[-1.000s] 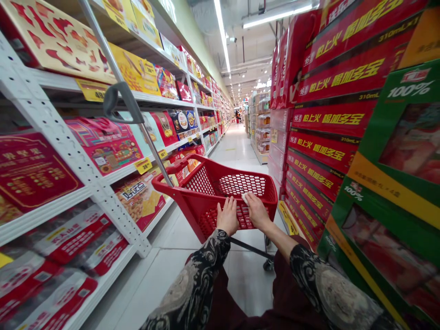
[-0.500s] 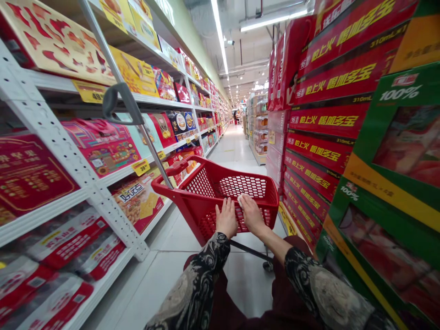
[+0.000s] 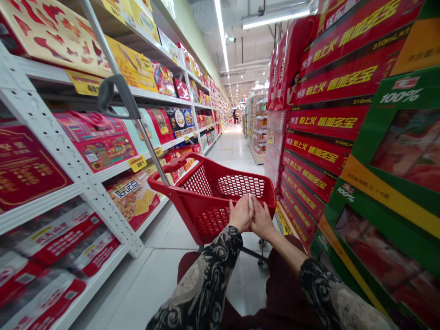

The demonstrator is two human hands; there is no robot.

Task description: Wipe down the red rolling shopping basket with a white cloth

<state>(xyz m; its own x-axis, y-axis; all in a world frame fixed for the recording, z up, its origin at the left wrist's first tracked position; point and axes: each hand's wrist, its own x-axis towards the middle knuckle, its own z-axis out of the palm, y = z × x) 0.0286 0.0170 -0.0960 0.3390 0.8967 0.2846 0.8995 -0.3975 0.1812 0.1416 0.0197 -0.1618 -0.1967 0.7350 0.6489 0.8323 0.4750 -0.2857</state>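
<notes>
A red plastic shopping basket cart [image 3: 206, 181] stands in the aisle in front of me, its long metal handle [image 3: 118, 94] rising to the upper left. My left hand [image 3: 239, 214] and my right hand [image 3: 261, 220] meet just above the basket's near rim. Their fingers are curled together around a small white thing [image 3: 250, 202], which looks like a tissue or a slip of paper. Both arms wear dark patterned sleeves.
White shelves [image 3: 65, 156] with red and yellow gift boxes line the left side. Stacked red drink cartons [image 3: 326, 119] and green boxes [image 3: 395, 174] wall the right. A pale tiled aisle [image 3: 237, 146] runs ahead between them, with a distant person at its far end.
My hands have lifted off the basket's near rim and come together around the small white thing. The view has shifted slightly to the left.
</notes>
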